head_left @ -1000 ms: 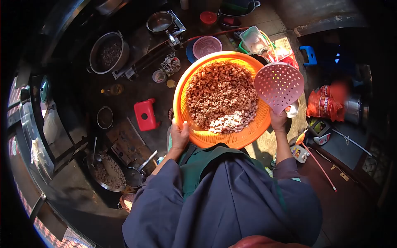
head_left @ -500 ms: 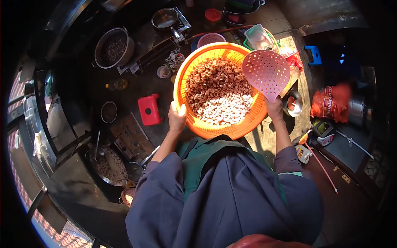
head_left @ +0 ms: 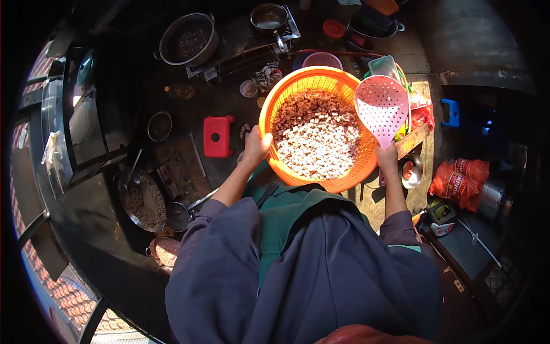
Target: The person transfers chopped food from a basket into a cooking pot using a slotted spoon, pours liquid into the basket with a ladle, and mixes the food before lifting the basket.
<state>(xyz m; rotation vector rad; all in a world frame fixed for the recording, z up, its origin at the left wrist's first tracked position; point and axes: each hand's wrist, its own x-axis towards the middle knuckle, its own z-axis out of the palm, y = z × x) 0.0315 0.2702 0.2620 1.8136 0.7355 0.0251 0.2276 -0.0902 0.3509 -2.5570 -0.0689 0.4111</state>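
Note:
In the head view, an orange plastic basket [head_left: 327,75] is held up in front of my body. A heap of small brown, curled food pieces [head_left: 315,135] fills its bottom, lit bright by the sun. My left hand [head_left: 256,146] grips the basket's left rim. The handle of a pink perforated skimmer [head_left: 381,103] is in my closed right hand [head_left: 387,158], its broad head over the basket's right edge. This hand is against the basket's right side; how its fingers bear on the rim is hidden.
A red stool [head_left: 216,137] is on the floor at left. Beyond it are a large pot [head_left: 207,54] and a saucepan [head_left: 269,17] on stoves. A wok with food [head_left: 150,206] lies lower left. At right are a blue stool [head_left: 451,113] and a red mesh bag [head_left: 458,180].
The basket has shifted slightly right in the view, and more of its contents are in sunlight. The skimmer has moved a little right and down, now sunlit. Both hands keep their holds.

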